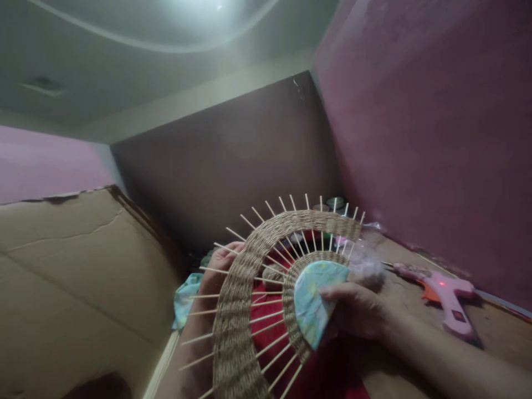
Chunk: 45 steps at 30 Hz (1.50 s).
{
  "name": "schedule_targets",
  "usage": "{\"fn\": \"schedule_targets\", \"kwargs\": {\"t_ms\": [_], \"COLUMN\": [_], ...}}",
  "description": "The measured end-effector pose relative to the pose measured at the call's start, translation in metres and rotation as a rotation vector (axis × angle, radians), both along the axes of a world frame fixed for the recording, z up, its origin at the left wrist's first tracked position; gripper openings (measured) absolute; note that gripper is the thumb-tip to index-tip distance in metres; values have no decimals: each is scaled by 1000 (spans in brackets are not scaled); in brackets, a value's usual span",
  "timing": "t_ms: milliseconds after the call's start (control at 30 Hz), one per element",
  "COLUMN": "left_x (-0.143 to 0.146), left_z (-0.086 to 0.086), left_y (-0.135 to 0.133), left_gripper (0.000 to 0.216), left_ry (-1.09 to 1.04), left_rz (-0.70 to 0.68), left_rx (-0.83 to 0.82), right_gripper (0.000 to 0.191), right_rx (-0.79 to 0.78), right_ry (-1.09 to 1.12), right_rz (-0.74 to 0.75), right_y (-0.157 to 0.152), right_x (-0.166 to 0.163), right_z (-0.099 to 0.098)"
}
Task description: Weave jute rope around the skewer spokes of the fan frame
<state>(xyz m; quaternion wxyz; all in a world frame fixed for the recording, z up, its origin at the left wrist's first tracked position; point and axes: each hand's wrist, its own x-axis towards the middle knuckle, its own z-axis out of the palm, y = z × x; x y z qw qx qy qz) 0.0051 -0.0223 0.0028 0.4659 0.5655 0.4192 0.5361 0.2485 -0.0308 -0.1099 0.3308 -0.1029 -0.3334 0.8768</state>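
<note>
Woven fan (pixel 235 299) is held up before the person, between both hands. The right hand (pixel 359 307) has its grip pinched on the cloth-covered half-circle (pixel 313 293), thumb in front, probably because that solid center steadies everything. The left hand (pixel 224 257) sits behind the outer band, perhaps sparing the thin sticks (pixel 206 270); its grip is partly hidden, so I cannot tell how closed. A glue gun (pixel 451 296) lies right, on the surface (pixel 409 305).

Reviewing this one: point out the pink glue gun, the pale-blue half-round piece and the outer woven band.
Pink glue gun (pixel 445 287), head view: on its body.
Pale-blue half-round piece (pixel 308 298), head view: on its patterned face.
Outer woven band (pixel 249 259), head view: on its curve.
</note>
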Motion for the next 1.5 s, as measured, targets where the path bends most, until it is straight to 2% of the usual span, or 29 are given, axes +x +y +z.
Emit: {"fn": "schedule_targets", "kwargs": {"t_ms": [267,433,567,733,867,967,1133,1500], "left_x": [-15,-32,-40,-42,-38,-38,-47,-59], "left_z": [8,15,10,2,4,8,9,-4], "left_y": [-12,-13,-13,-15,-17,-13,-2,21], "left_gripper": [20,17,23,32,28,30,24,34], "left_ry": [65,63,-28,-128,-159,-33,115,53], "left_rz": [24,32,7,-99,-55,5,30,73], "left_rx": [-37,16,44,-19,-77,-132,-90,-87], "right_gripper": [22,19,20,20,20,20,21,24], "right_rx": [-4,-3,12,-27,-11,-42,-108,-123], "right_ry": [-20,-33,-65,-66,-79,-57,-62,-104], "right_rz": [-49,-69,-79,-133,-192,-223,-241,-328], "right_y": [1,-2,-4,-2,0,3,9,15], "right_x": [0,1,2,2,1,1,4,5], "right_z": [2,6,9,12,13,13,9,12]}}
